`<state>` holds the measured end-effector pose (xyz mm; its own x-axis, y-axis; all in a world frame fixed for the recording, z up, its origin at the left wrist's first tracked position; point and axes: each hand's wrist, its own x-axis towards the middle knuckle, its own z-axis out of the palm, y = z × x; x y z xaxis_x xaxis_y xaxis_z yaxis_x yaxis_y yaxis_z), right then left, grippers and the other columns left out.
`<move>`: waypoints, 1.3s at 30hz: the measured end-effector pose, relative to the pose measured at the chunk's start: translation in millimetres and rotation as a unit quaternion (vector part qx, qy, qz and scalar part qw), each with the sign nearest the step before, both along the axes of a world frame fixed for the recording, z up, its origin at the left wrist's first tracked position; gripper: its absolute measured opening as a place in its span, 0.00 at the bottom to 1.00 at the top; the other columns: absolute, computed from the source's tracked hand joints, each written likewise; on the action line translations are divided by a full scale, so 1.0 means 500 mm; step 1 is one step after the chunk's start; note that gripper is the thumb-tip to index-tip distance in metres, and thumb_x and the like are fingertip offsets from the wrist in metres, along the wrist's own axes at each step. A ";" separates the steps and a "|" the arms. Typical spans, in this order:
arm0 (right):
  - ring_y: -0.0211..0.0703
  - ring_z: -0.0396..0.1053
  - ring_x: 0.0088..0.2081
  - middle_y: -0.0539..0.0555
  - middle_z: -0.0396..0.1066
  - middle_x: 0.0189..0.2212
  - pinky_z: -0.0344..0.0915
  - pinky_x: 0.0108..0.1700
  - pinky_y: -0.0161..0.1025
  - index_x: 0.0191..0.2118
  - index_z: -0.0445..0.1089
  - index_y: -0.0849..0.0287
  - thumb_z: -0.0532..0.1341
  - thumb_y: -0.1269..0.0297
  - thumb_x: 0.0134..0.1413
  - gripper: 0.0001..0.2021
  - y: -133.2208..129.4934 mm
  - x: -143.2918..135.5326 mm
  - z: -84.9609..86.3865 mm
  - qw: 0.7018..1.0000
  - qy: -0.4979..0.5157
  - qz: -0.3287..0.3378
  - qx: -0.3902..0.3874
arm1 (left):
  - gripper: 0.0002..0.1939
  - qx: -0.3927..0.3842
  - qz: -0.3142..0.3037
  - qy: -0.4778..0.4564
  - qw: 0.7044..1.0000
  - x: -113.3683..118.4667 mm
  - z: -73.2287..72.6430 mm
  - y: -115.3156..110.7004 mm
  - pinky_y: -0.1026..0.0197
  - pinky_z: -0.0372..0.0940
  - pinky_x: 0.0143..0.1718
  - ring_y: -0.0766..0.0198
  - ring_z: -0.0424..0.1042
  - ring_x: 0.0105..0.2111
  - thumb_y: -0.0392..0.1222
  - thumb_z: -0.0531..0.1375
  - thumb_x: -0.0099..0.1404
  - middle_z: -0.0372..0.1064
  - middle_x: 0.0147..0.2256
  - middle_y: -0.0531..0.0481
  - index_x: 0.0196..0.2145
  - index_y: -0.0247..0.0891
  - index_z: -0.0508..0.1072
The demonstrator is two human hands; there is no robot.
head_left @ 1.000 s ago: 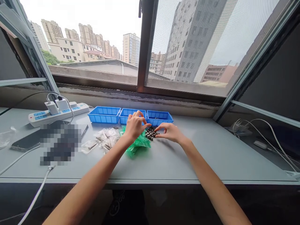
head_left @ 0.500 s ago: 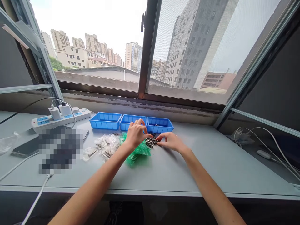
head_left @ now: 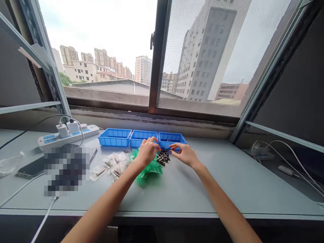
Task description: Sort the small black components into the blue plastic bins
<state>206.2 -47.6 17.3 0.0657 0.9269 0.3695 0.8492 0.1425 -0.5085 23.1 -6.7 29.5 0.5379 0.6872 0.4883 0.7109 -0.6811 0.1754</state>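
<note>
Black-and-silver small parts (head_left: 162, 158) look light and stiff, best pinched by their sides; the left hand (head_left: 149, 151) curls, the right hand (head_left: 186, 155) half-pinches, grip on either unclear.

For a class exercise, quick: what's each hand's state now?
Left hand: curled; any hold can't be told.
Right hand: partly closed near black parts; hold unclear.

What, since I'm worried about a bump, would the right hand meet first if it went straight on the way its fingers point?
Most likely the left hand, just across a narrow gap from the right hand. Depth is unclear, though: it might slip past, above the small dark parts.
</note>
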 end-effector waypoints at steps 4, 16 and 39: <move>0.36 0.65 0.21 0.46 0.76 0.30 0.62 0.27 0.36 0.35 0.73 0.49 0.58 0.65 0.44 0.10 0.008 -0.014 -0.008 0.998 0.051 -0.016 0.040 | 0.04 -0.007 0.002 -0.004 1.000 0.002 0.003 -0.007 0.54 0.58 0.43 0.58 0.66 0.40 0.40 0.65 0.54 0.67 0.41 0.49 0.23 0.41 0.76; 0.31 0.61 0.16 0.53 0.75 0.29 0.57 0.17 0.32 0.38 0.72 0.59 0.61 0.58 0.40 0.17 0.014 -0.048 -0.016 0.933 0.340 0.113 -0.031 | 0.05 -0.022 -0.009 -0.063 0.998 -0.002 0.013 -0.010 0.56 0.58 0.42 0.61 0.69 0.39 0.45 0.65 0.54 0.68 0.39 0.51 0.28 0.43 0.77; 0.24 0.48 0.14 0.53 0.73 0.33 0.47 0.17 0.32 0.41 0.70 0.59 0.67 0.50 0.33 0.26 -0.002 -0.043 -0.011 0.890 0.435 0.122 -0.069 | 0.06 -0.119 -0.082 -0.279 0.949 0.017 -0.016 0.006 0.64 0.65 0.32 0.69 0.66 0.29 0.44 0.64 0.55 0.67 0.34 0.49 0.26 0.39 0.77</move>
<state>184.8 -48.6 11.9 0.0614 0.9854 0.1586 0.0786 0.1536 -0.9850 31.4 -3.6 21.4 0.3503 0.7424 0.5711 0.3492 -0.6693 0.6558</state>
